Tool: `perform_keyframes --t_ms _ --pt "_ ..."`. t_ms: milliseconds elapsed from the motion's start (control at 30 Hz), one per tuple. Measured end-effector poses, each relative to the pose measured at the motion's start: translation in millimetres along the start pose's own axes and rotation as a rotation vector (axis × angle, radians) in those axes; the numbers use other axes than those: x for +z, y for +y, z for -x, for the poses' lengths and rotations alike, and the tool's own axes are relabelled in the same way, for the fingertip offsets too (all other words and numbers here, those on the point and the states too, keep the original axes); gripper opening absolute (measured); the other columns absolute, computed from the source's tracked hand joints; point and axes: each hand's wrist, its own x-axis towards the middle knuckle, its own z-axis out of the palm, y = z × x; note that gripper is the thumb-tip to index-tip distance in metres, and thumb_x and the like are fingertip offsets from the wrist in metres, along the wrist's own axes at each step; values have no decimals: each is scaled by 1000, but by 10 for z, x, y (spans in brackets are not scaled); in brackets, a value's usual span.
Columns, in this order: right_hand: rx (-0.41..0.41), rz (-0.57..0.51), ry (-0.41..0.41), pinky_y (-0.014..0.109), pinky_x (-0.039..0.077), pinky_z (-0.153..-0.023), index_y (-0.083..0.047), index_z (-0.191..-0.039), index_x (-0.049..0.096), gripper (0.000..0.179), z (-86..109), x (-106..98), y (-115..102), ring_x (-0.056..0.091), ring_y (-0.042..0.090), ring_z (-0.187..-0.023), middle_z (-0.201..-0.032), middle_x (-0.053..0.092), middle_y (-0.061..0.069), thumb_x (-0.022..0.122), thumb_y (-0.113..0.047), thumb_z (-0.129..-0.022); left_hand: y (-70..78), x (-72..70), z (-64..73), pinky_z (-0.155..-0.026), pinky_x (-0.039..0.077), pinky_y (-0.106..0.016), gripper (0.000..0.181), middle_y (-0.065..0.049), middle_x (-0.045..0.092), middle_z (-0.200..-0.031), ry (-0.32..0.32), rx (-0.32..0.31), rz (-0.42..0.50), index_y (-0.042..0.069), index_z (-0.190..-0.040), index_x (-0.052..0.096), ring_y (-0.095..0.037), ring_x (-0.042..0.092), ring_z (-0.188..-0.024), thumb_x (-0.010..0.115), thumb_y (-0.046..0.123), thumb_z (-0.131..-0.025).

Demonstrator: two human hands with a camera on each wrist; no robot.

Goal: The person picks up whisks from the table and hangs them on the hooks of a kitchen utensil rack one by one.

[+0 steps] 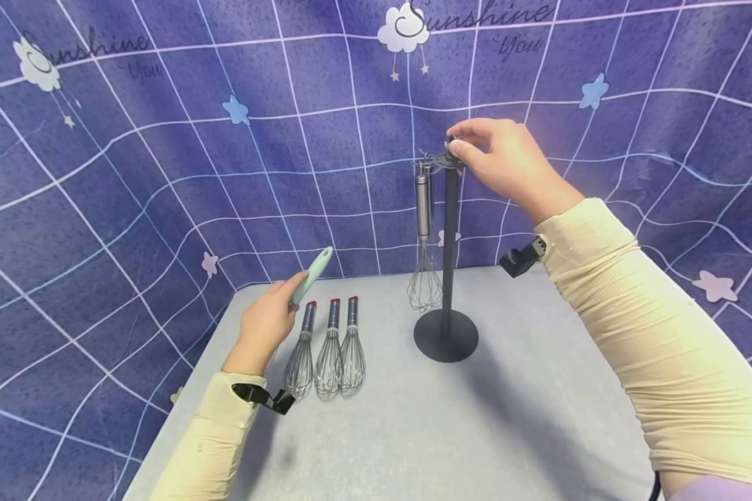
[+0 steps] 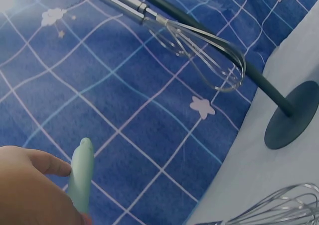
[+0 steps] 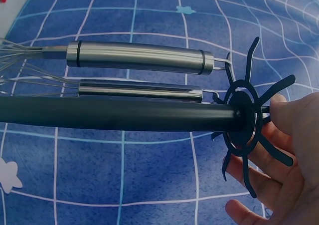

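My left hand [image 1: 266, 320] grips a utensil by its mint-green handle [image 1: 316, 268], which points up and away; its working end is hidden. In the left wrist view, thumb and finger close round the same pale handle [image 2: 82, 175]. The right hand [image 1: 507, 160] pinches the top of a black hook stand [image 1: 449, 243], above its ring of curved hooks [image 3: 244, 117]. From these hooks hang two steel-handled whisks, the nearer with a thick brushed handle [image 3: 142, 55], the other with a slimmer one [image 3: 142, 90]. Their wire loops [image 1: 425, 285] hang beside the pole.
Three wire whisks with red-tipped handles lie side by side on the pale table [image 1: 388, 431], right of my left hand: a left one [image 1: 299, 362], a middle one [image 1: 329, 362] and a right one [image 1: 352, 358]. The stand's round base [image 1: 446, 341] rests near the back, before a blue checked curtain [image 1: 326, 174].
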Motion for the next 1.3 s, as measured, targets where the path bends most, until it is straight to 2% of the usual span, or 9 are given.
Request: perform_keyframes --t_ms 333,633,800,933,1300 --pt "-2 26 3 48 39 -109 -14 -132 66 37 6 -15 -9 55 26 -131 -124 71 9 58 -34 -102 219 -125 -3 -60 55 -54 72 -11 68 -118 66 44 -5 28 -151 48 -36 70 -89 74 4 -88" --pt "-9 61 -16 48 39 -109 -14 -133 65 37 -5 -2 -23 54 28 -133 -126 70 8 56 -34 -103 344 -211 18 -58 55 -53 75 -7 67 -121 102 73 22 31 -152 45 -33 70 -91 74 4 -89" --pt "-15 97 -18 49 38 -111 -14 -135 64 39 -7 -21 -39 53 31 -134 -128 69 8 54 -35 -104 463 -299 -13 -57 54 -54 74 -7 67 -119 150 99 46 32 -151 46 -33 70 -91 74 5 -89" --pt "-20 108 -17 49 38 -110 -14 -135 64 39 -4 -22 -41 54 32 -133 -127 70 8 54 -35 -104 543 -352 -24 -58 53 -56 74 -6 67 -118 171 99 57 34 -151 46 -33 70 -93 74 6 -89" --pt "-15 117 -20 48 38 -110 -14 -136 63 41 6 -20 -69 54 32 -133 -128 70 7 54 -37 -104 756 -483 -38 -62 55 -52 75 -5 67 -121 213 120 94 34 -152 46 -30 69 -95 75 6 -89"
